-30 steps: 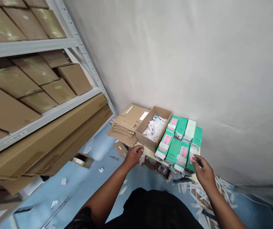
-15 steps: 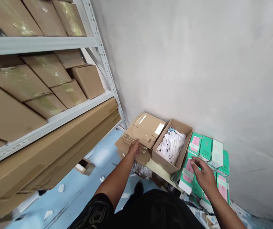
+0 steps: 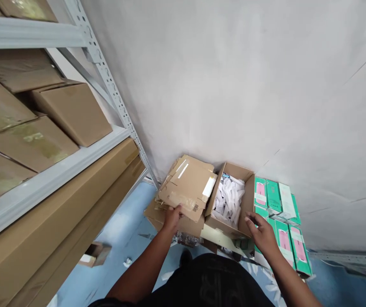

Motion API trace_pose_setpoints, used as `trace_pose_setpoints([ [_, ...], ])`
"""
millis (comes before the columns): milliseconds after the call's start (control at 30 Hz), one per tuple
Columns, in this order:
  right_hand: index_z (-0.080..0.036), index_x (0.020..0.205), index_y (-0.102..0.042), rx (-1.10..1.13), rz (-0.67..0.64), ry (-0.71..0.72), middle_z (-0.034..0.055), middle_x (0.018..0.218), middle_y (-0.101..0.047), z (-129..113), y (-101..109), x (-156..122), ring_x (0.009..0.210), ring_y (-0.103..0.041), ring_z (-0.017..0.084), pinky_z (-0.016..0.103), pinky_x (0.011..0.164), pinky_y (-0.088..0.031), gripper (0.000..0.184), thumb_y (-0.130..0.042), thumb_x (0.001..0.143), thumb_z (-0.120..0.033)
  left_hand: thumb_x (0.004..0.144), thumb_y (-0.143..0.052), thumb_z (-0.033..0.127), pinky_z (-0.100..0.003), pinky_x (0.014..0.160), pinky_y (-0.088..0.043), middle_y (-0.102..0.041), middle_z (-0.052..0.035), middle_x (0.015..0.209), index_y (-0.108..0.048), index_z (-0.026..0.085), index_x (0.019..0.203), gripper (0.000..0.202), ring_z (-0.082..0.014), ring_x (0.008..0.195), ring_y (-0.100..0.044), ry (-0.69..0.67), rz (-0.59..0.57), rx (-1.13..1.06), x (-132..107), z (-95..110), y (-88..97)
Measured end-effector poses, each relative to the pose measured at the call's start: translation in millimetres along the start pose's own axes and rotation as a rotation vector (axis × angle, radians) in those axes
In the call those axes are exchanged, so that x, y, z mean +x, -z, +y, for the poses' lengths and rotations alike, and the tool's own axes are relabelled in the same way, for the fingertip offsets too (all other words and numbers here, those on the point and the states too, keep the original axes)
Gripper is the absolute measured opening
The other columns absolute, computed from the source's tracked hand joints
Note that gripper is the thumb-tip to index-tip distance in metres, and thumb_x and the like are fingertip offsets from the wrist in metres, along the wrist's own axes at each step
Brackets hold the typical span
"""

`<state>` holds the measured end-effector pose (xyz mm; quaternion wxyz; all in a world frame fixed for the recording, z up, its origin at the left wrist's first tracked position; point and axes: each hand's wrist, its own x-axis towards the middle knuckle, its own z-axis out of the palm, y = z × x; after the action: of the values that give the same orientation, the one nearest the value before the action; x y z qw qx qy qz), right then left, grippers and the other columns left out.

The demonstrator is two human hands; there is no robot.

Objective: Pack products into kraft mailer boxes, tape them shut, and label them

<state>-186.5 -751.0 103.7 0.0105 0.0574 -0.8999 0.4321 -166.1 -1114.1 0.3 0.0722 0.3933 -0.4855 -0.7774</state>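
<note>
My left hand (image 3: 172, 218) grips the near edge of the top flattened cardboard carton (image 3: 191, 181), thumb on top and fingers mostly hidden beneath. This carton has white labels and clear tape, and lies tilted on a stack of other flattened cardboard. To the right stands an open cardboard box (image 3: 212, 197) filled with white paper strips (image 3: 229, 200). My right hand (image 3: 262, 234) hovers by the near right corner of that box, in front of the green boxes (image 3: 274, 196). Its fingers are loosely bent, with nothing visible in them.
On the left rises a metal shelf rack (image 3: 101, 68) loaded with taped cartons (image 3: 74, 111) and long cardboard boxes (image 3: 74, 217). A grey wall (image 3: 228, 85) stands behind everything. Paper scraps and a small open carton (image 3: 98, 254) lie on the blue floor (image 3: 119, 243).
The view has shifted to the right. My left hand has taken the near edge of the top flattened carton, which is raised slightly. My right hand has moved closer to the open box.
</note>
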Motion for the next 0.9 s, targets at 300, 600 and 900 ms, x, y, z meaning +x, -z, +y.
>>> trace_pose_setpoints([
  [300,-0.024,0.113,-0.074,0.082,-0.016,0.032,0.0116,0.117,-0.076,-20,-20,15,0.109,-0.071,0.032,0.048,0.096,-0.056,0.039,-0.062,0.092,-0.054,0.069,-0.084,0.047,-0.037,0.082,-0.059,-0.078,-0.0083,0.102,-0.067,0.016,0.115,0.058,-0.0274,0.095,-0.074,-0.225,-0.248,0.003,-33,79,50.7],
  [600,-0.027,0.136,-0.059,0.106,0.258,0.120,0.0112,0.136,-0.064,-56,46,26,0.118,-0.064,0.028,0.047,0.100,-0.054,0.047,-0.060,0.095,-0.049,0.075,-0.081,0.055,-0.040,0.089,-0.057,-0.079,-0.0085,0.104,-0.072,0.018,0.108,0.050,-0.0287,0.098,-0.072,-0.371,-0.590,0.284,-56,132,-12.0],
  [900,-0.020,0.116,-0.067,0.216,0.755,-0.202,0.0088,0.101,-0.070,5,144,-90,0.091,-0.064,0.024,0.035,0.079,-0.053,0.039,-0.063,0.087,-0.046,0.075,-0.081,0.050,-0.042,0.094,-0.055,-0.075,-0.0116,0.114,-0.064,0.020,0.124,0.060,-0.0326,0.113,-0.067,-0.249,-1.041,0.415,-117,80,-156.1],
])
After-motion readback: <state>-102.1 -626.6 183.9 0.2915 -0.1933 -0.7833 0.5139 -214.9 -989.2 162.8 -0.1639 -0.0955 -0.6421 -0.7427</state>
